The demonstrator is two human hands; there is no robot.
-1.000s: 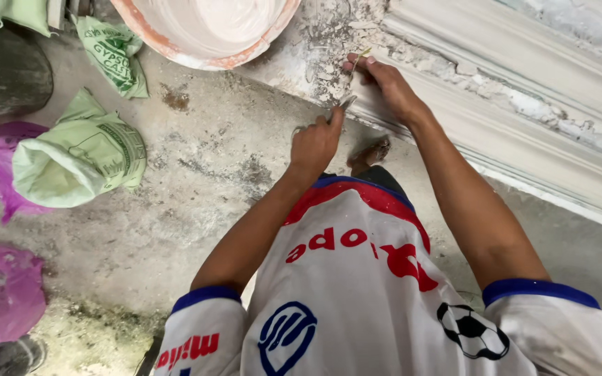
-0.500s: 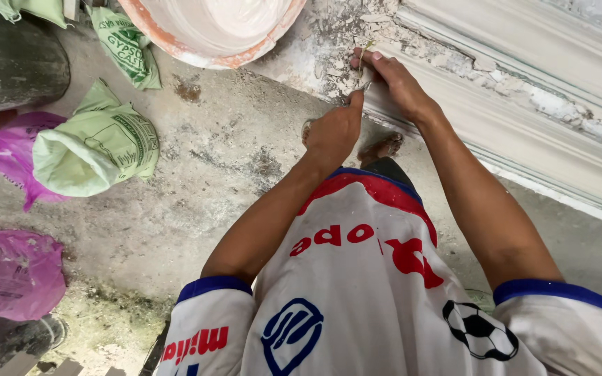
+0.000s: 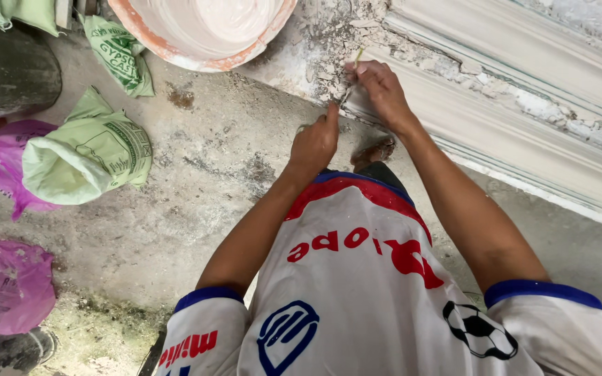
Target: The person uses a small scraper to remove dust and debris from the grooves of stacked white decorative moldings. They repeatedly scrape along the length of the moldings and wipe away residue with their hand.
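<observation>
My right hand (image 3: pixel 380 89) rests on the end of a long white plaster moulding (image 3: pixel 517 118) and pinches a thin yellowish tool (image 3: pixel 357 58) against its crumbled edge. Just below and to the left, my left hand (image 3: pixel 315 143) is curled, its fingertips touching the moulding's end by a small metal blade (image 3: pixel 345 96). Whether that hand grips the blade is hard to tell. Plaster crumbs (image 3: pixel 322 49) cover the concrete floor around the moulding's end. My white shirt with red and blue trim fills the lower frame.
A large pale basin with an orange rim (image 3: pixel 203 31) stands at the top. Green plaster sacks (image 3: pixel 85 157) lie at the left, with pink plastic bags (image 3: pixel 8 285) lower left. A dark cylinder (image 3: pixel 5 69) sits at the upper left. My foot (image 3: pixel 374 150) shows beneath the hands.
Both hands stay at the moulding's end with small working motions. The view has shifted, so the sacks and bags sit further right in the frame.
</observation>
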